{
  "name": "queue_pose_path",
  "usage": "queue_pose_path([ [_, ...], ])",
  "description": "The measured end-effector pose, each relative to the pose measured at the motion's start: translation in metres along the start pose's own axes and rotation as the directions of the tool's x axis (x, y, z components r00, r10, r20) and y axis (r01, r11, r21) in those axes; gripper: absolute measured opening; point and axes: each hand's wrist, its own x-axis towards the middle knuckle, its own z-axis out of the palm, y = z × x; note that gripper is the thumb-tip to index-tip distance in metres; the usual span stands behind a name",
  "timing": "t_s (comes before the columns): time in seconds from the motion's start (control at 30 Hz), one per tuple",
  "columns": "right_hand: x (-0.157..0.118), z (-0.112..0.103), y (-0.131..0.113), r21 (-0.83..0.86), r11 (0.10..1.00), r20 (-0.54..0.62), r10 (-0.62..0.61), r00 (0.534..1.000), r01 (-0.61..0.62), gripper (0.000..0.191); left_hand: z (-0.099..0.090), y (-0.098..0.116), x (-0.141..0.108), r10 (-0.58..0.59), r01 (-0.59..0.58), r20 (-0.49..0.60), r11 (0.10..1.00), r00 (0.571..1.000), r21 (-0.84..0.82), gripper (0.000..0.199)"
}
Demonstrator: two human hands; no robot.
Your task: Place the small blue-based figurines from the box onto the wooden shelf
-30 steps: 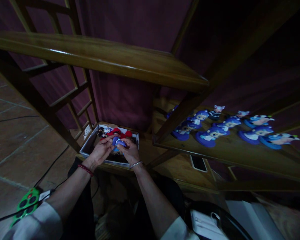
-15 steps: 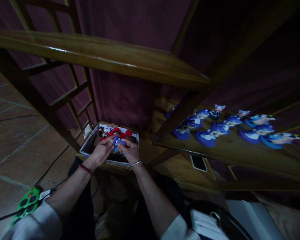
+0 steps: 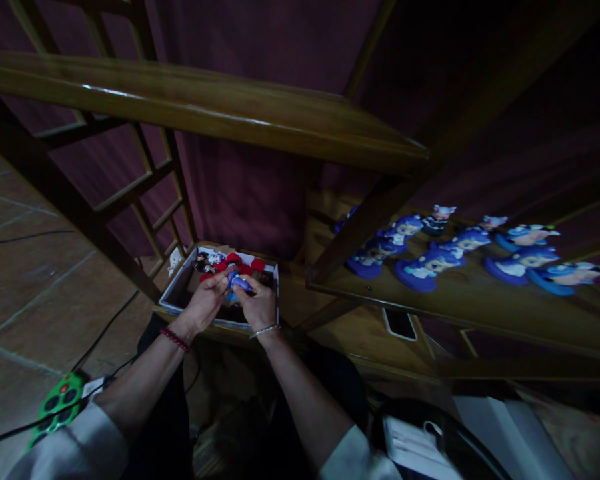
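Over a white-edged box (image 3: 183,279), my left hand (image 3: 205,303) and my right hand (image 3: 259,305) hold one small purple-blue figurine (image 3: 239,281) between them. The fingers of both hands are closed around it, left hand on its left side and right hand on its right. Red pieces (image 3: 234,260) and small dark and white figures (image 3: 207,261) lie in the box behind my fingers. My hands hide part of the box's contents, and the figurine's details are too small to tell.
Several blue-purple figurines (image 3: 430,267) stand on a wooden shelf (image 3: 480,313) at right. A phone (image 3: 400,324) lies below it. A wooden beam (image 3: 205,107) crosses above my hands. A green power strip (image 3: 60,403) with cables is on the floor at left.
The figurine has been turned between my fingers, and my right hand has shifted slightly left and tilted. The whole view has moved a little.
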Motion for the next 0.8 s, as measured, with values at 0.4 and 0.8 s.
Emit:
queue_pose_path([
  [0.4, -0.0004, -0.0008, -0.0077, -0.294, 0.885, 0.125, -0.339, 0.933, 0.361, 0.027, -0.0054, 0.0006, 0.0023, 0.023, -0.023, 0.006, 0.999, 1.000, -0.022, 0.028],
  [0.8, 0.0000, 0.0016, -0.0047, -0.146, 0.986, -0.006, -0.080, 0.997, 0.079, 0.023, -0.0029, -0.0008, 0.0018, 0.024, -0.024, 0.008, 1.000, 1.000, 0.007, 0.032],
])
